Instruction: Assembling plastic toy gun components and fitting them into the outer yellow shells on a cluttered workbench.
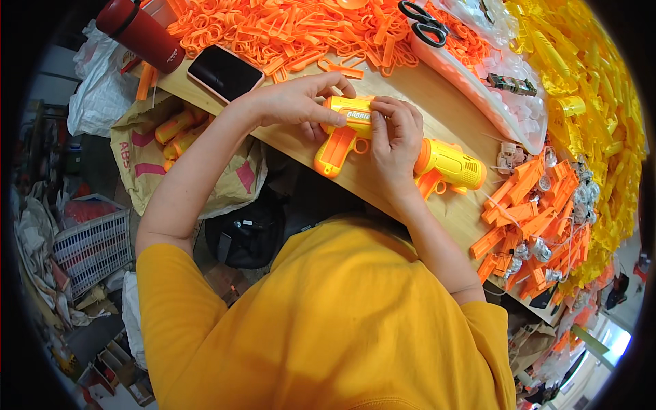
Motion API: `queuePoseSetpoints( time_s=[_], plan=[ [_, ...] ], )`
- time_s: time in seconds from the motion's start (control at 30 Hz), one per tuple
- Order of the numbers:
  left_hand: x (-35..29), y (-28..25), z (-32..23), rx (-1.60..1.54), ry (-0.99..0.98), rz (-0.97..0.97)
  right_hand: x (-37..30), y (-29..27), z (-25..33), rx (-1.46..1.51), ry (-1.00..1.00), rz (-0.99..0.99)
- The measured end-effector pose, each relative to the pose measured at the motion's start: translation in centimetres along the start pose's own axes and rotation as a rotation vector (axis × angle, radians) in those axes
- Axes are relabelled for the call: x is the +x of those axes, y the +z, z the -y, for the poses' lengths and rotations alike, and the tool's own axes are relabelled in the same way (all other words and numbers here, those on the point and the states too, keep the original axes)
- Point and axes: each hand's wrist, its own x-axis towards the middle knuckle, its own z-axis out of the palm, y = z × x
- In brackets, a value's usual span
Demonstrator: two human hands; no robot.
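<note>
A yellow and orange toy bubble gun (355, 115) lies across the wooden table edge between my hands. My left hand (304, 102) grips its rear end, with the thumb on top and the other fingers curled behind. The fingers of my right hand (398, 137) close on its front end. Below the gun's body, its orange-and-yellow handle (333, 152) points toward me. Just right of my right wrist rests a second yellow toy gun (454, 166), its rear partly hidden by that hand.
Loose orange parts (294, 34) heap at the far side. A phone (225, 73) and a red tumbler (140, 34) stand left; scissors (425, 26) lie by a white tray (471, 89). Rightward are orange parts with small motors (533, 212) and yellow shells (601, 137). A paper sack (184, 181) holds yellow pieces.
</note>
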Motion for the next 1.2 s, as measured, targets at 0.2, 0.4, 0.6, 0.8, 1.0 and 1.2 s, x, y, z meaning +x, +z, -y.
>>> queuePoseSetpoints(
  time_s=[0.2,0.4,0.6,0.8,1.0,1.2],
  plan=[
    [-0.1,0.7,-1.1,-0.009,-0.078,-0.102,0.3,0.1,0.2,-0.012,-0.011,-0.004],
    [0.1,1.1,-0.5,-0.054,-0.107,-0.104,0.3,0.3,0.2,-0.034,-0.04,-0.009],
    [0.1,1.7,-0.6,0.099,-0.066,-0.114,0.1,-0.3,-0.3,0.009,0.043,0.05],
    [0.1,0.8,-2.7,0.221,0.064,-0.288,1.7,-5.6,1.4,0.045,-0.019,0.171],
    [6.5,-2.9,0.7,0.87,0.382,-0.795,1.7,-14.7,-1.1,-0.288,-0.18,0.412],
    [9.0,-2.8,0.4,1.131,0.242,-0.879,-0.2,-17.0,-4.6,-0.409,-0.207,0.529]
  ],
)
